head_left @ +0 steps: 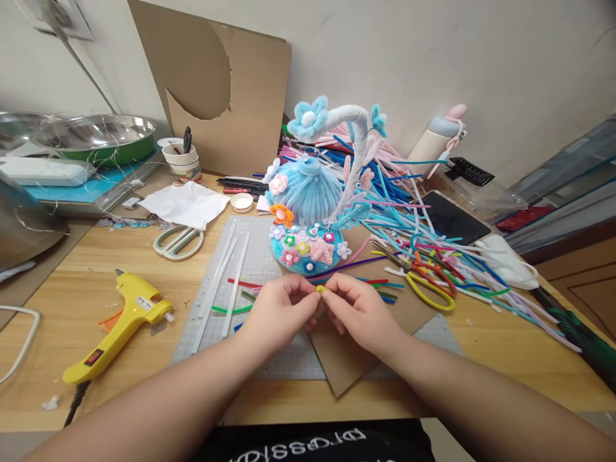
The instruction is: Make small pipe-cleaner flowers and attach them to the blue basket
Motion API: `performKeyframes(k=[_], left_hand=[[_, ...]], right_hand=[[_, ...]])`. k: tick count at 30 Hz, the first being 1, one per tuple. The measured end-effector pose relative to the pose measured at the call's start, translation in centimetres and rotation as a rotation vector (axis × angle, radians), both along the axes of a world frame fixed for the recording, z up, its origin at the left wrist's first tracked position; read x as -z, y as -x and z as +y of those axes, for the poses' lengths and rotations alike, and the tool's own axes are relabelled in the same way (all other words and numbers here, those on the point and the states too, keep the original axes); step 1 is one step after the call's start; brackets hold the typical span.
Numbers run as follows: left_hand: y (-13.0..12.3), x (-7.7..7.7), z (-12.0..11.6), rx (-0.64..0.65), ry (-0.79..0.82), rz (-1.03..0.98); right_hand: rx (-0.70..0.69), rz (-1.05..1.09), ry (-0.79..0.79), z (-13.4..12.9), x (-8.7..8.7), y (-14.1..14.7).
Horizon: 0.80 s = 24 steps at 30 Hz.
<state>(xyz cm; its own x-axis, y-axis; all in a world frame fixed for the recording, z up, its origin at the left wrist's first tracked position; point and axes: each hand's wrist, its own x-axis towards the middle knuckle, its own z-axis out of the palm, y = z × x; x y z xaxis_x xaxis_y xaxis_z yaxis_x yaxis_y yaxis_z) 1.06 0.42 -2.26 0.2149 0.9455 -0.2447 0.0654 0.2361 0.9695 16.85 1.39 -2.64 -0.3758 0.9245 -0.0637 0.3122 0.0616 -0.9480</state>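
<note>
Yellow piece (321, 289), blue ornament (310, 192) with multicoloured flowers (282, 215), grey gridded mat (291, 364)

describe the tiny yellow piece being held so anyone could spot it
Find the fuzzy, mostly blue decoration mid-table. Just in front, the left hand and right hand nearly meet. The tiny yellow piece is pinched between them, while the coloured strips nearby lie loose.

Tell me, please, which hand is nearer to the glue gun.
Left. The left hand is off to the right of the glue gun; the right hand is farther right, beyond the left hand.
</note>
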Motion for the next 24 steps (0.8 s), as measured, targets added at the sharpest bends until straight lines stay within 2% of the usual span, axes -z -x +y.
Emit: performKeyframes(k=[2,4,10,13,18,21,24], left_hand=[[0.05,-0.26,0.24,0.002,0.101,-0.171],[0.15,-0.42,0.45,-0.010,0.149,-0.292],[0.52,-0.45,0.73,-0.022,0.234,-0.403],[0.54,-0.45,0.69,-0.050,0.215,-0.391],[0.35,-0.47,0.56,-0.026,0.177,-0.345],[0.29,-0.30,0.58,-0.010,0.128,-0.239],[0.46,-0.17,0.68,0.009,0.074,-0.112]], right_hand=[[-0.003,0.105,0.139,0.26,-0.06,-0.04],[-0.011,0.162,0.212,0.37,-0.05,-0.07],[-0.033,0.283,0.331,0.34,0.26,-0.30],[-0.060,0.266,0.259,0.33,0.25,-0.35],[-0.093,0.164,0.176,0.15,0.24,0.03],[-0.118,0.113,0.162,0.19,0.29,0.01],[-0.137,0.001,0.016,0.99,-0.34,-0.91]])
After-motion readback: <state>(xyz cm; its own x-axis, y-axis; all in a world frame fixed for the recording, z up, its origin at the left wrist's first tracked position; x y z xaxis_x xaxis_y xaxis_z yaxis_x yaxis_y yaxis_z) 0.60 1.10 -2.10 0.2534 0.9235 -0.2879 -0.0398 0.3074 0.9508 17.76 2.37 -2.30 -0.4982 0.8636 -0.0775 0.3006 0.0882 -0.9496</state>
